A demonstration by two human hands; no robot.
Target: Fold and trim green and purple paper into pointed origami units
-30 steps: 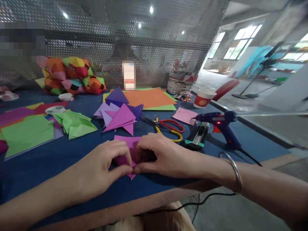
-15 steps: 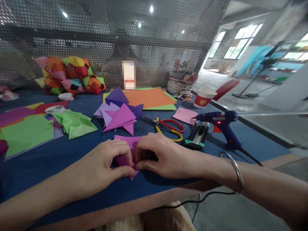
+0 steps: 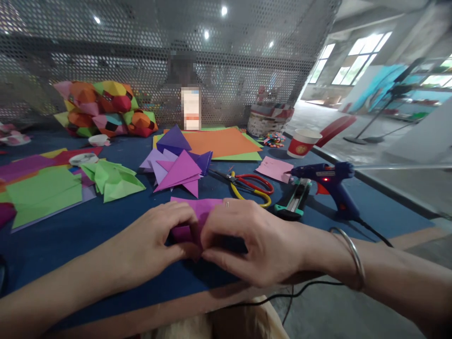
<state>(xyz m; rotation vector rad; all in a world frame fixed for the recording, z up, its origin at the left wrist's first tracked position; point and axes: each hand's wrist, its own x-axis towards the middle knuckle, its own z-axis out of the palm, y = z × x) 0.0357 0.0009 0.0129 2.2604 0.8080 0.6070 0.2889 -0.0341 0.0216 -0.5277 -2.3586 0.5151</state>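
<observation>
A magenta sheet of paper (image 3: 208, 207), partly folded, lies on the blue tabletop close to the front edge. My left hand (image 3: 165, 235) pinches it from the left, thumb and fingertips closed at its lower part. From the right my right hand (image 3: 243, 240) grips the same paper, thumb and fingers meeting beside the left fingertips. Both hands hide most of the fold. Just beyond them lies a pile of folded purple and magenta paper pieces (image 3: 183, 172). Folded light green pieces (image 3: 115, 181) rest to its right-hand neighbour's left.
Behind my right hand lie pliers (image 3: 252, 186) with red and yellow handles, a green-black cutter (image 3: 293, 200) and a blue glue gun (image 3: 328, 181) with its red light on. Coloured sheets (image 3: 42, 197) lie left, paper balls (image 3: 106, 108) back left, and a paper cup (image 3: 303, 143) back right.
My right hand has shifted slightly right and toward me, its thumb lower. The left hand stays nearly in place, and the paper's lower tip is now hidden behind the fingers.
</observation>
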